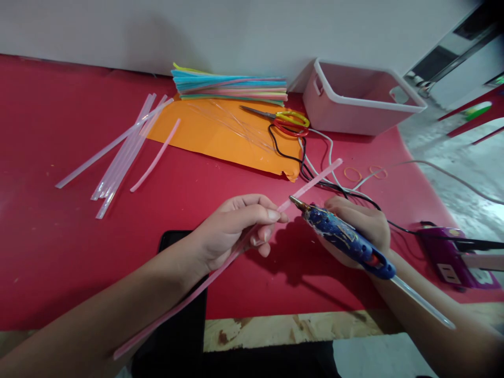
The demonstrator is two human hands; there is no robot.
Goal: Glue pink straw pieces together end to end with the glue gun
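Note:
My left hand (248, 226) pinches a long pink pipe cleaner (315, 181) between thumb and fingers. One end of it points up to the right, while the other runs down along my forearm. In my right hand (366, 226) is a blue hot glue gun (346, 236), with a clear glue stick (423, 302) sticking out of its back. The gun's metal nozzle meets or nearly meets the pipe cleaner just beyond my left fingertips. A shorter pink pipe cleaner (157, 155) lies on the red tabletop (252, 283) to the left.
Clear glue sticks (124, 157) lie at left. Scissors (289, 121) rest on an orange envelope (220, 142), before stacked coloured pipe cleaners (232, 86). A pink bin (354, 115) stands behind. Cords reach a purple power strip (449, 257). Rubber bands (352, 174) lie at right.

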